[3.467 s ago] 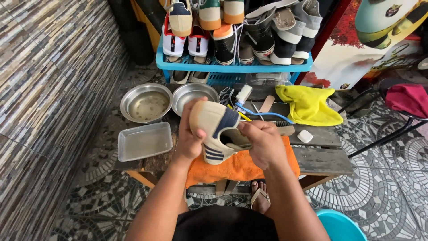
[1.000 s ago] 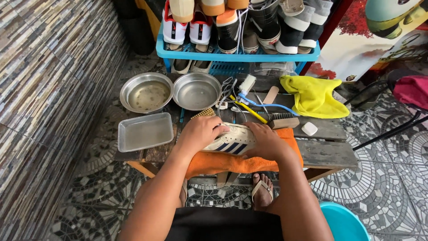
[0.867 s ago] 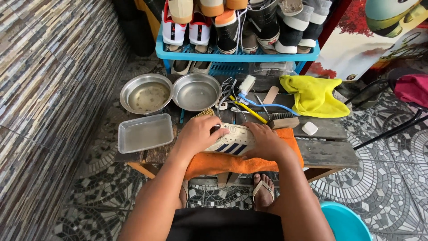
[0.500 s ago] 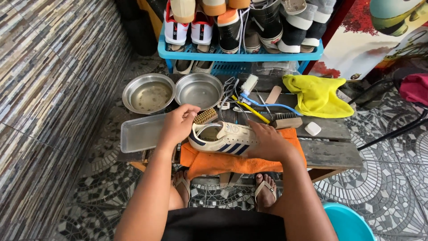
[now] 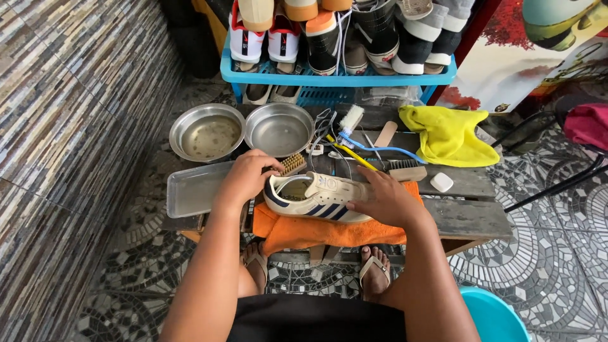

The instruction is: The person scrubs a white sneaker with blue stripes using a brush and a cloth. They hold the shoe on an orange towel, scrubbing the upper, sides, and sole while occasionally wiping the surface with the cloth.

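i see the shoe [image 5: 320, 197] lying left-right on the orange cloth [image 5: 316, 231], toe under my flat right hand [image 5: 386, 199]; my left hand [image 5: 248, 176] curls onto the brush [image 5: 293, 165] just behind its heel.

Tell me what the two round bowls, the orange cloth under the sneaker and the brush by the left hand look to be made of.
Two round silver bowls: probably stainless steel, with shiny reflections. Orange cloth: seemingly terry or microfibre, soft, matte, folded. Small brush by the left hand: tan bristles; backing hidden.
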